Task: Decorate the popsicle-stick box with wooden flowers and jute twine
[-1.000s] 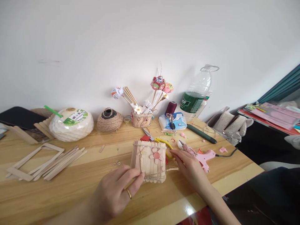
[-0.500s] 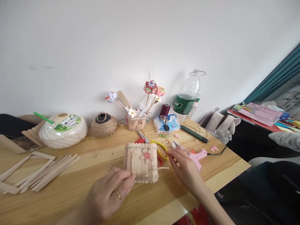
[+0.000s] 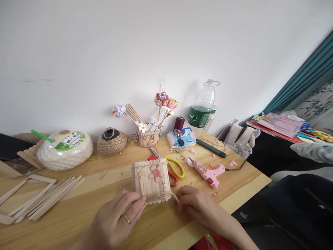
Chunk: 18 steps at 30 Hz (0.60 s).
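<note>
A small box made of wooden craft sticks [image 3: 149, 182] stands on the table in front of me, with flower shapes on its face and a glittery band near its top. Twine [image 3: 174, 197] runs along the box's lower edge and out past its right side. My left hand [image 3: 119, 213], with a ring on one finger, is closed at the lower left corner of the box; its fingertips press there. To the right of the box, my right hand [image 3: 196, 205] is closed, pinching the loose end of the twine. Its thumb is partly hidden.
Behind the box lie scissors [image 3: 174, 167] with red and yellow handles. A pink glue gun [image 3: 212, 174] rests to the right. Craft sticks [image 3: 56, 198] lie at left, below a white coconut [image 3: 65, 151] and a twine ball [image 3: 111, 143]. A decorated flower holder [image 3: 148, 138] stands behind.
My right hand has come down and nearer, and the twine end now slopes downward into its fingers. My left hand stays at the box's corner. The whole view has shifted slightly.
</note>
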Each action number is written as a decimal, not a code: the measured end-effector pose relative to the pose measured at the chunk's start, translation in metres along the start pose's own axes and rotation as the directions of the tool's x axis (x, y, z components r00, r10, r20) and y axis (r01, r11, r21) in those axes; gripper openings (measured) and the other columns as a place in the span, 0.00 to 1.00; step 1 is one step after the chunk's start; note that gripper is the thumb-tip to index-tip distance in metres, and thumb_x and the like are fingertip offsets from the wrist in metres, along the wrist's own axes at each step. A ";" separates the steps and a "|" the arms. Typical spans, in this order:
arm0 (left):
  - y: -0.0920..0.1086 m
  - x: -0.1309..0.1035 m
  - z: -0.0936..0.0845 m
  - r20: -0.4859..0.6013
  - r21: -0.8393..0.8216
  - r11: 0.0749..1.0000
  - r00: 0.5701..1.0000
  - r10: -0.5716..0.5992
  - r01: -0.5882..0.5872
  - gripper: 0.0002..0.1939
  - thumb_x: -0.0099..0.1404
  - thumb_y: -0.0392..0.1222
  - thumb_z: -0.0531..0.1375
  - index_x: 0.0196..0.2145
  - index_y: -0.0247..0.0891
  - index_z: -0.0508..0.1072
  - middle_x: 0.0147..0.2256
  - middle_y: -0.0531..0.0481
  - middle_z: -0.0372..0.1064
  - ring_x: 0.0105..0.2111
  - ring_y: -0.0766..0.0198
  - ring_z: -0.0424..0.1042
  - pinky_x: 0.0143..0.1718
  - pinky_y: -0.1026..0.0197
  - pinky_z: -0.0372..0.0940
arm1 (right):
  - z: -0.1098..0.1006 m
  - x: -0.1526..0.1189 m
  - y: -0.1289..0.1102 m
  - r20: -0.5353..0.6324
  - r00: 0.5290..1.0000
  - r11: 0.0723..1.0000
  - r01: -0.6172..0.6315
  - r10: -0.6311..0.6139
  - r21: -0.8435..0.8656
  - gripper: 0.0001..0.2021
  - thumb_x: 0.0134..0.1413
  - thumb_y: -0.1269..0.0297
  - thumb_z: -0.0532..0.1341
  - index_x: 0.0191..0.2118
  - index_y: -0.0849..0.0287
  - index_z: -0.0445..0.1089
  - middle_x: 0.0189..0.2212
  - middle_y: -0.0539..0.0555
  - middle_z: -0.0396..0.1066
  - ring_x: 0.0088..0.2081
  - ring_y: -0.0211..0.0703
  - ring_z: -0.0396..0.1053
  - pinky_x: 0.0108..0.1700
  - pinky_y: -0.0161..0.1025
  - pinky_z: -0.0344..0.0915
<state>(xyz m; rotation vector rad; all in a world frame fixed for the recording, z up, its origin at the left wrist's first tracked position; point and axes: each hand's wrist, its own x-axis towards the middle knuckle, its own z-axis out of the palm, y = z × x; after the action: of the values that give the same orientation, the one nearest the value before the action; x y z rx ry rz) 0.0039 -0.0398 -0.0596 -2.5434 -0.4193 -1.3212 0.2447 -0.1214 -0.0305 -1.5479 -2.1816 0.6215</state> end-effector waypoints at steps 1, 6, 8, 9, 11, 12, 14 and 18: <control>0.000 0.000 0.000 0.004 0.000 1.000 1.000 -0.002 0.002 0.07 0.64 0.30 0.54 0.35 0.32 0.72 0.28 0.49 0.71 0.27 0.68 0.70 0.28 0.67 0.65 | 0.001 -0.001 0.000 -0.033 0.999 0.999 -0.028 0.027 -0.024 0.17 0.41 0.86 0.47 0.25 0.59 0.67 0.29 0.49 0.70 0.31 0.36 0.68 0.34 0.32 0.64; 0.001 -0.005 0.001 0.030 0.012 1.000 0.999 -0.011 0.011 0.08 0.65 0.29 0.53 0.36 0.31 0.71 0.29 0.50 0.72 0.30 0.66 0.71 0.32 0.64 0.66 | 0.009 0.005 0.013 -0.331 0.930 0.957 -0.230 0.162 -0.177 0.11 0.47 0.80 0.49 0.30 0.58 0.63 0.26 0.49 0.69 0.25 0.38 0.67 0.27 0.33 0.62; 0.000 -0.005 0.001 0.042 0.022 1.000 0.999 -0.014 0.013 0.08 0.66 0.30 0.52 0.37 0.31 0.71 0.30 0.50 0.73 0.30 0.66 0.72 0.33 0.64 0.66 | 0.010 0.011 0.022 -0.386 0.908 0.949 -0.250 0.162 -0.191 0.09 0.51 0.77 0.49 0.33 0.58 0.63 0.30 0.53 0.70 0.29 0.41 0.68 0.30 0.36 0.64; 0.001 -0.004 0.001 0.043 0.025 1.000 0.999 -0.006 0.005 0.09 0.66 0.30 0.51 0.37 0.31 0.71 0.30 0.50 0.73 0.30 0.67 0.72 0.33 0.65 0.66 | 0.011 0.015 0.025 -0.405 0.901 0.946 -0.254 0.156 -0.201 0.09 0.53 0.76 0.49 0.34 0.59 0.63 0.32 0.55 0.70 0.32 0.42 0.69 0.33 0.38 0.65; 0.001 -0.003 0.000 0.029 0.028 1.000 1.000 0.007 -0.008 0.09 0.66 0.30 0.51 0.36 0.30 0.71 0.30 0.50 0.73 0.30 0.67 0.72 0.33 0.66 0.66 | 0.011 0.025 0.029 -0.425 0.895 0.940 -0.254 0.138 -0.229 0.07 0.55 0.75 0.50 0.37 0.60 0.63 0.36 0.58 0.69 0.37 0.45 0.68 0.38 0.42 0.65; 0.001 -0.002 0.000 0.018 0.030 0.999 1.000 0.010 -0.011 0.08 0.66 0.30 0.51 0.36 0.30 0.71 0.29 0.50 0.73 0.29 0.67 0.72 0.33 0.66 0.66 | 0.011 0.031 0.030 -0.422 0.897 0.937 -0.250 0.129 -0.246 0.07 0.55 0.74 0.51 0.38 0.61 0.64 0.36 0.59 0.69 0.38 0.47 0.68 0.39 0.44 0.65; 0.001 -0.001 -0.001 0.011 0.020 1.000 1.000 0.013 -0.014 0.08 0.66 0.30 0.52 0.35 0.30 0.71 0.29 0.50 0.73 0.29 0.68 0.72 0.33 0.66 0.66 | 0.011 0.043 0.029 -0.393 0.912 0.932 -0.236 0.114 -0.276 0.05 0.54 0.71 0.55 0.37 0.62 0.64 0.35 0.59 0.69 0.38 0.49 0.67 0.40 0.46 0.64; -0.003 0.001 -0.001 0.018 -0.061 0.996 0.998 -0.060 0.061 0.07 0.65 0.30 0.52 0.37 0.31 0.70 0.30 0.49 0.71 0.30 0.68 0.72 0.34 0.68 0.67 | 0.008 0.059 0.022 -0.344 0.933 0.939 -0.204 0.102 -0.276 0.02 0.52 0.71 0.59 0.33 0.63 0.66 0.33 0.61 0.69 0.40 0.53 0.66 0.41 0.48 0.63</control>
<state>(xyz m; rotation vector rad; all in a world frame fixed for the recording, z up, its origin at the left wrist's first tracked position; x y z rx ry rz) 0.0024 -0.0377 -0.0576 -2.6126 -0.4696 -1.3550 0.2392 -0.0600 -0.0460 -1.8435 -1.9822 0.0520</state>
